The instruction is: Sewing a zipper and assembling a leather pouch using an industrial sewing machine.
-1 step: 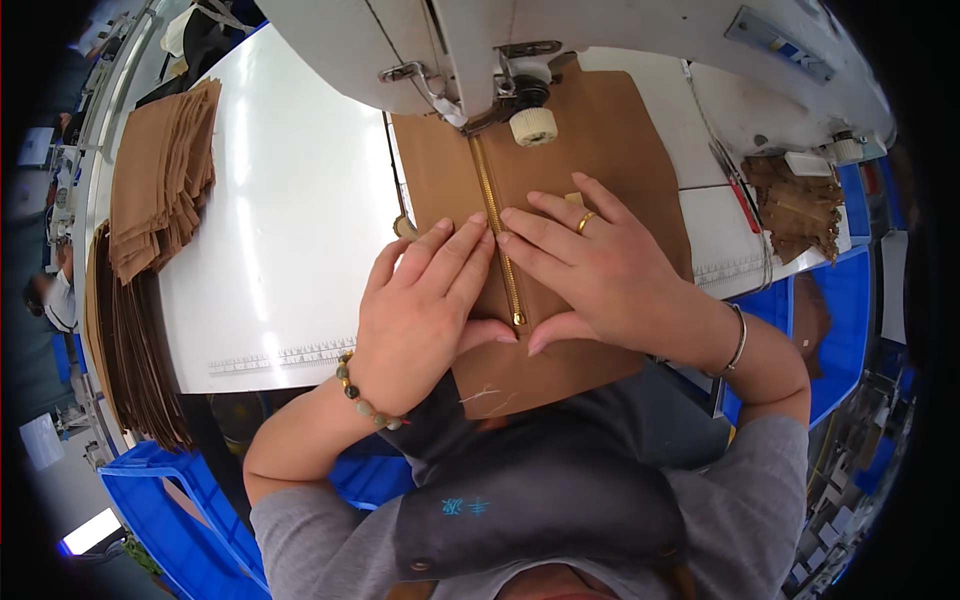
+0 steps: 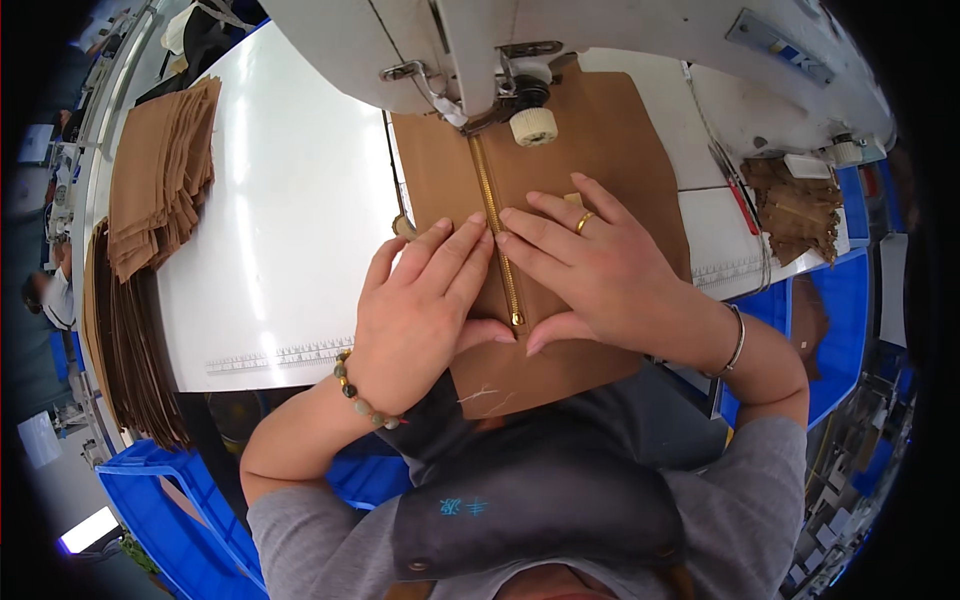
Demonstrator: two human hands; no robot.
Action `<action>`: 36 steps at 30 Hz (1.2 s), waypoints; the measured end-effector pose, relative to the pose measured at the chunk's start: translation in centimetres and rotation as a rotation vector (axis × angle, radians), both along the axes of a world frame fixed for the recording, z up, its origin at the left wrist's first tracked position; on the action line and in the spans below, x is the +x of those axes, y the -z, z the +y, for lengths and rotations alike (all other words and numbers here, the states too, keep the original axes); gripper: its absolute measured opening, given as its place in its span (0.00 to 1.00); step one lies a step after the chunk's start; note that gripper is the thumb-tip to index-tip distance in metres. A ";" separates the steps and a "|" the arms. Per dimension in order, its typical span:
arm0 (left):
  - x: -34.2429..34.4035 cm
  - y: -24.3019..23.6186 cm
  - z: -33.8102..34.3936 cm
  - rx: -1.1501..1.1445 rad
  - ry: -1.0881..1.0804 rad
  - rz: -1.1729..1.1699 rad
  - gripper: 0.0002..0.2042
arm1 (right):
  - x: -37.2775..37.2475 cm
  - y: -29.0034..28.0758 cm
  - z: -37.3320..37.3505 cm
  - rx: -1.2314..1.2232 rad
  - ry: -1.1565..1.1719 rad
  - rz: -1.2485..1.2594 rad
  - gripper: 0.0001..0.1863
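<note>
A brown fabric panel (image 2: 625, 135) lies on the white sewing table, its near end hanging over the front edge. Down its middle runs a gold-toothed zipper (image 2: 489, 185) with the slider (image 2: 517, 319) at the near end. My left hand (image 2: 420, 300) lies flat on the panel, fingertips at the zipper's left side. On the other side, my right hand (image 2: 605, 265) rests with fingers spread, its fingertips touching the zipper's right edge. Both thumbs point inward near the slider. Above the zipper's far end is the sewing machine head (image 2: 390, 50); the machine hides its needle.
Brown fabric pieces (image 2: 160, 180) are stacked at the table's left edge, with more (image 2: 135, 350) hanging below. At right lie red-handled tweezers (image 2: 743, 205) and a bundle of brown scraps (image 2: 795, 210). Blue bins (image 2: 175, 520) stand beneath on both sides. A ruler strip (image 2: 280, 355) edges the table.
</note>
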State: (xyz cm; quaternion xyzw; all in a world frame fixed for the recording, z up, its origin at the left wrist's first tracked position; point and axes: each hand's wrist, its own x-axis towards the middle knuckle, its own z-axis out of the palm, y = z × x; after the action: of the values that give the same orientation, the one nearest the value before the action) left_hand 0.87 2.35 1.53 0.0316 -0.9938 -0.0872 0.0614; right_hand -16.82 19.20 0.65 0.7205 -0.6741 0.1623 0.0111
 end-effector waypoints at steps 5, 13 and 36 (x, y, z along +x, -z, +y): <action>-1.0 0.2 -1.1 -0.036 -0.010 -0.004 0.42 | -0.7 0.3 -0.9 -0.004 0.017 0.014 0.48; -3.2 0.4 -3.5 0.002 -0.024 0.034 0.42 | -2.7 0.7 -3.2 -0.002 0.026 0.043 0.49; -2.6 1.5 -3.5 0.220 -0.061 0.153 0.28 | -2.8 1.5 -3.5 -0.179 0.042 -0.079 0.23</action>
State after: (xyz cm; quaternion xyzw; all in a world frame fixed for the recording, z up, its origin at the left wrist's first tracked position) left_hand -1.70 -1.20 0.00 0.0618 -0.9692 -0.1959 0.1359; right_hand -19.65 15.74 -0.81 0.6953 -0.6718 0.2499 0.0524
